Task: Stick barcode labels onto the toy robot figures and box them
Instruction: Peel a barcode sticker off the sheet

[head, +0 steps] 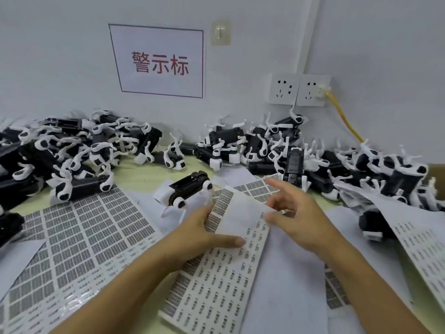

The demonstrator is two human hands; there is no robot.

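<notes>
A barcode label sheet [216, 273] lies slanted in front of me, part of its labels peeled away near the top. My left hand [207, 232] holds its upper edge, thumb lying flat across the sheet. My right hand [293, 213] pinches a small label at the sheet's top right between thumb and forefinger. One black-and-white toy robot figure [187, 189] lies on its back just beyond my left hand. Piles of the same figures lie on the left [67, 150] and along the right back [301, 150].
A full label sheet [79, 237] covers the table's left front, and another sheet [419, 244] lies at the right. Loose white backing papers [296, 273] lie under my right arm. On the wall hang a red-lettered sign [159, 61] and sockets [298, 89] with a yellow cable [344, 114].
</notes>
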